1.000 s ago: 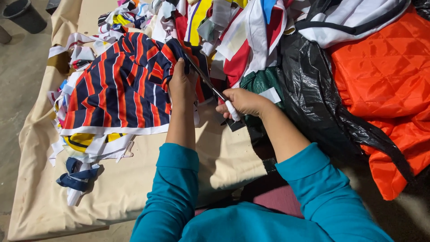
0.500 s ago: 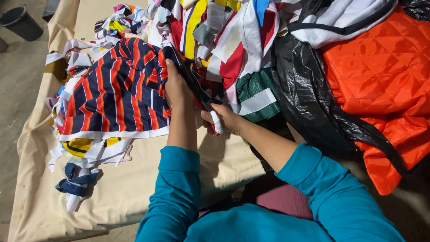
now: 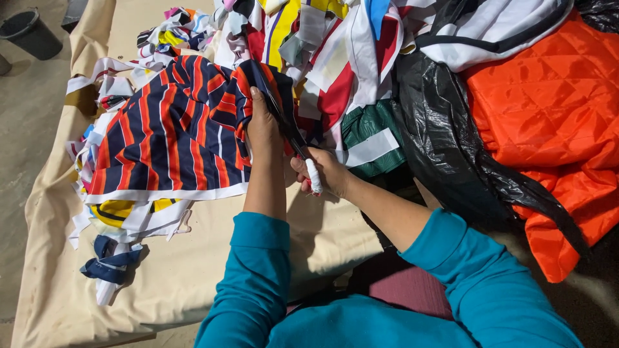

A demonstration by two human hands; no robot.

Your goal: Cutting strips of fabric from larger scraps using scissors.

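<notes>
While left hand [image 3: 263,125] pinches edge of navy-and-red striped fabric [image 3: 171,129] on beige table cloth [image 3: 193,258], right hand [image 3: 322,173] closed round scissors [image 3: 287,125] handles. Blades' long axis diagonal, tips pointing up-left, away from person, along fabric's right edge, beside scrap pile [image 3: 322,38].

The scissors [image 3: 288,125] now sit deeper in the striped garment [image 3: 167,135] than a second ago, their blades reaching further up its right edge toward the far side of the table [image 3: 193,270]. The right hand [image 3: 322,174] is closer to the left hand [image 3: 264,125] than before, almost beside its wrist. The left hand grips higher on the cloth, lifting the cut edge so more of the stripes fold over beside the scissors.
</notes>
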